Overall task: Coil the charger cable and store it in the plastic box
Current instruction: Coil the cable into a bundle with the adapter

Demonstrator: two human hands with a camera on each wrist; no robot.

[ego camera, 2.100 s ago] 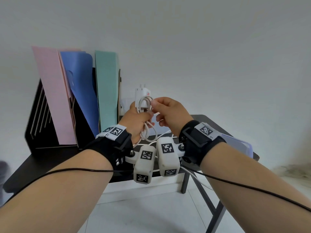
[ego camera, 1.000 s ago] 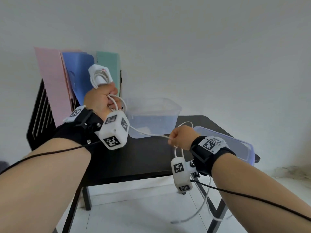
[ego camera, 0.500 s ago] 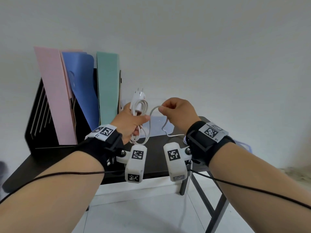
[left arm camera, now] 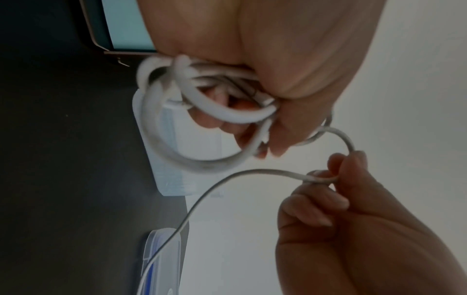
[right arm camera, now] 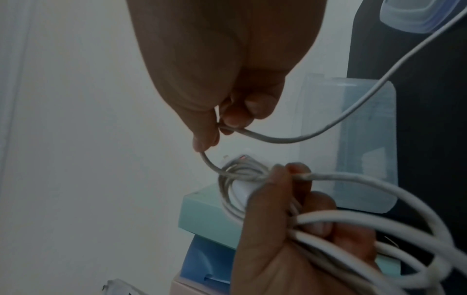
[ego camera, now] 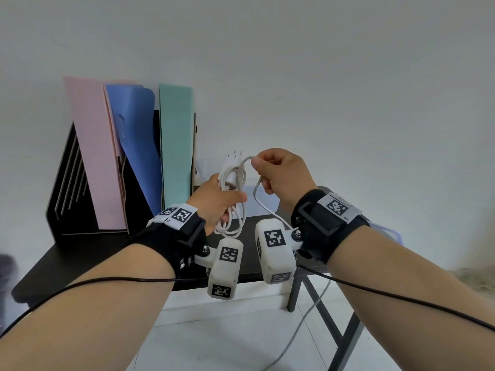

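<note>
My left hand (ego camera: 227, 199) grips the white charger plug (ego camera: 233, 163) upright, with several loops of its white cable (ego camera: 231, 227) wound over it and hanging below the fist. To the right of the plug, my right hand (ego camera: 261, 167) pinches the loose cable between thumb and fingers and holds a loop against the plug's top. The right wrist view shows that pinch (right arm camera: 220, 127) just above the coil (right arm camera: 240, 175). From there the free cable (ego camera: 302, 325) runs down past the table to the floor. The clear plastic box (left arm camera: 171, 159) stands on the table behind the hands, mostly hidden in the head view.
A black file rack (ego camera: 64, 183) with pink, blue and green folders fills the left of the black table (ego camera: 80, 253). The box's clear lid (ego camera: 388, 231) lies at the table's right edge. A white wall is behind, and pale floor lies below the front edge.
A second ago my hands were apart, the left raised and the right low, drawing cable out. They have come together again, and the right hand has carried a new loop up to the plug.
</note>
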